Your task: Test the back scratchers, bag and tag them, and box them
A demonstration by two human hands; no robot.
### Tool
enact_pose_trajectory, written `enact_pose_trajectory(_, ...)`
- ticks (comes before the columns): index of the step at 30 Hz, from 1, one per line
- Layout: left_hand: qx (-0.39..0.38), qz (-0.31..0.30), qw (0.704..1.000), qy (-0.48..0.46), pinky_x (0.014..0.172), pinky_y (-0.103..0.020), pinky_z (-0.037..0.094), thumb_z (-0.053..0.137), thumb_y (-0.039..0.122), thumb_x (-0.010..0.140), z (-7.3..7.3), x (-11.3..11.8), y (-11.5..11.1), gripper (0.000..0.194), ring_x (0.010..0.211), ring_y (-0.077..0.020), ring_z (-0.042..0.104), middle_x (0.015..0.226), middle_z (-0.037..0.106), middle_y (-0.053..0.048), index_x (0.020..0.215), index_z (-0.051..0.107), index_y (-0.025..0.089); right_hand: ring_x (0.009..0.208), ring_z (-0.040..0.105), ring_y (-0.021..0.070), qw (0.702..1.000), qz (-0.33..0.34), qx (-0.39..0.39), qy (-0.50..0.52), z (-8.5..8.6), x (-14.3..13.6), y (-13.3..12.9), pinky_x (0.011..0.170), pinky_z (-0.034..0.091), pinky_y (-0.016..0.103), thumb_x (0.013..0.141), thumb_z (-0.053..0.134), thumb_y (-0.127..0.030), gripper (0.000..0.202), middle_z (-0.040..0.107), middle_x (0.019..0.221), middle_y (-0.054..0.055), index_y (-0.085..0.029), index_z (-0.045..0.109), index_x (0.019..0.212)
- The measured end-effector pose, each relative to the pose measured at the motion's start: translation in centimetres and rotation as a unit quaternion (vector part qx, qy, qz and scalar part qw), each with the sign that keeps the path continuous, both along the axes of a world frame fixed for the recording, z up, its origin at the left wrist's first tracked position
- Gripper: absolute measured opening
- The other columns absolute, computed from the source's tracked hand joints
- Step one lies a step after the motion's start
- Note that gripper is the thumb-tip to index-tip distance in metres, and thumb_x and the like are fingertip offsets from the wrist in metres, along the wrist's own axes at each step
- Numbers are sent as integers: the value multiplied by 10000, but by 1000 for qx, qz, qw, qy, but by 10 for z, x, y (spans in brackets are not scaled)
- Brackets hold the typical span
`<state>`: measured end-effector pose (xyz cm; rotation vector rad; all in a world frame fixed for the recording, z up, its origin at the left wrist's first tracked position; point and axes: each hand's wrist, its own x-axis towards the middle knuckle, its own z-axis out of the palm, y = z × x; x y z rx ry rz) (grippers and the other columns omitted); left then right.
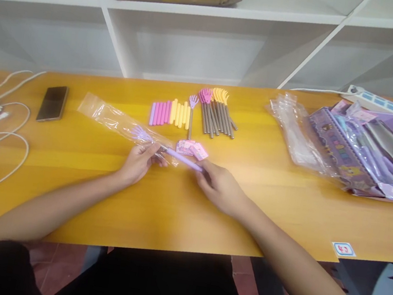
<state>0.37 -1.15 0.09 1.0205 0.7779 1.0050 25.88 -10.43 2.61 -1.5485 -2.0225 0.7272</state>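
A purple back scratcher (183, 159) spans the space between my two hands, its claw end inside a clear plastic bag (107, 115). My left hand (138, 162) pinches the bag's mouth and the shaft together. The end of the purple handle is in the closed fingers of my right hand (218, 184). Just beyond lie small pink cards (192, 149) and a loose scratcher rod with a purple claw (191, 117). Behind them is a row of pink, purple and yellow handle tubes (170, 113), beside a pile of metal rods with pink and yellow claws (218, 114).
On the right, a purple display box (343, 154) holds wrapped scratchers, with clear plastic bags (294, 132) against it. A power strip (380, 102) lies behind. At left are a phone (53, 103) and white cables (11, 174). Shelving (216, 15) borders the table's back.
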Motion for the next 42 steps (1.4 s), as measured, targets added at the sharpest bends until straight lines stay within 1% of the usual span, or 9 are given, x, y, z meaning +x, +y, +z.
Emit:
enact_pose_trajectory(5, -7, -3, 1000, 2, 593, -272, 552, 902, 573, 800, 3, 0, 0, 494, 608, -179, 726, 686, 750, -71, 884, 800, 97, 834, 653, 201, 998, 67, -11, 17, 7, 4, 1, 766, 485, 316, 1083, 430, -231, 204, 720, 1003, 76, -199, 624, 1135)
enact_pose_trajectory(9, -15, 16, 1000, 1, 588, -272, 545, 909, 593, 779, 2, -1, 0, 517, 581, -160, 695, 681, 745, -80, 821, 782, 94, 818, 636, 188, 993, 110, 2, 47, 10, 3, 1, 779, 498, 313, 1091, 391, -198, 234, 693, 946, 61, -207, 623, 1055)
enact_pose_trajectory(11, -17, 17, 1000, 3, 595, -271, 545, 907, 591, 782, 3, -1, 0, 517, 580, -153, 691, 722, 767, -95, 830, 787, 90, 839, 646, 188, 992, 114, 8, 58, 8, 2, 1, 803, 510, 314, 1098, 390, -200, 249, 699, 962, 59, -208, 638, 1120)
enact_pose_trajectory(14, -19, 11, 1000, 4, 597, -264, 545, 908, 574, 789, 4, 0, 1, 512, 588, -147, 700, 790, 795, -110, 895, 807, 84, 929, 689, 197, 992, 107, 11, 66, 3, 2, 1, 870, 531, 326, 1103, 412, -212, 302, 736, 1078, 72, -210, 627, 1315)
enact_pose_trajectory(18, -33, -5, 999, -9, 644, -255, 582, 911, 556, 797, 6, -1, 2, 502, 679, -173, 764, 881, 820, -128, 931, 813, 82, 1047, 723, 218, 996, 81, 19, 39, -7, 0, 0, 923, 540, 340, 1101, 449, -224, 273, 753, 1227, 87, -223, 648, 1288)
enact_pose_trajectory(21, -44, -16, 999, -15, 704, -256, 614, 911, 525, 811, 6, -2, 3, 471, 747, -185, 796, 1003, 837, -153, 963, 814, 90, 954, 730, 215, 998, 58, 33, -1, -13, -1, -1, 842, 533, 326, 1109, 468, -257, 214, 772, 1142, 83, -220, 665, 1184)
enact_pose_trajectory(27, -49, -40, 998, -11, 733, -259, 630, 885, 518, 848, 6, -3, 3, 454, 784, -192, 808, 1064, 839, -174, 1002, 824, 95, 794, 685, 184, 997, 48, 43, -38, -14, -3, -2, 733, 472, 292, 1134, 452, -300, 228, 755, 987, 61, -212, 658, 1092)
enact_pose_trajectory(33, -42, -86, 995, 11, 767, -314, 653, 876, 530, 856, 2, -4, -1, 480, 806, -230, 814, 1023, 841, -179, 1045, 839, 91, 778, 666, 178, 997, 45, 38, -44, -15, -4, -2, 726, 450, 286, 1141, 450, -328, 250, 742, 957, 52, -207, 657, 1068)
enact_pose_trajectory(42, -18, -135, 990, 35, 736, -318, 645, 860, 520, 876, 2, -3, -6, 461, 751, -215, 792, 970, 843, -162, 1055, 852, 95, 837, 707, 200, 999, 30, 5, -43, -13, -10, -2, 757, 465, 296, 1144, 454, -395, 309, 756, 964, 61, -204, 687, 1074)
